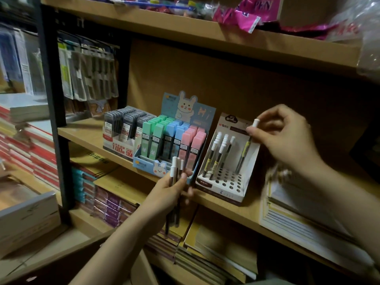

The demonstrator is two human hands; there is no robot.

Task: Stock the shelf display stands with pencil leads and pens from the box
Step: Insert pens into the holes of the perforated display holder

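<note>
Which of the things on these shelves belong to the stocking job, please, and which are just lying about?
Part of the job:
- pen pinched by the right hand
- bundle of pens held in the left hand
- pen stand
- rabbit lead display
- grey lead display

Just lying about:
- hanging packets
- stacked notebooks
- pink bags

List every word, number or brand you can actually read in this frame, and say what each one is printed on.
"100" and "HB 0.7": front of the grey pencil lead display box.
"0.7": labels on the grey lead cases inside it.
"Hi": backboard of the rabbit display stand.
"5": top badge of the pen display stand; the logo below it is blurred.
"PEN": pink packet on the top shelf.
Labels on the pastel cases, pens and hanging packs: too small to read.
</note>
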